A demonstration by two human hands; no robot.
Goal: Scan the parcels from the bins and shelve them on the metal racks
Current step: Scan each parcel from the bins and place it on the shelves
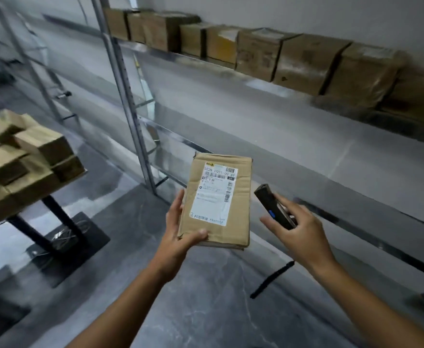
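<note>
A flat brown cardboard parcel [238, 197] with a white shipping label faces up in front of me, and my left hand [181, 234] grips its near left corner, thumb on top. To its right, my right hand [298, 229] holds a dark handheld scanner [273, 207] with a blue button, its tip pointing up and away beside the parcel. Behind both runs the metal rack [268, 126], whose middle shelf is bare right behind the parcel.
The rack's upper shelf carries a row of brown boxes [258, 54]. At the left stands a table on a black base [65, 237] piled with several cardboard parcels [25, 156]. A grey upright post [128, 101] rises left of the parcel. The floor below is grey.
</note>
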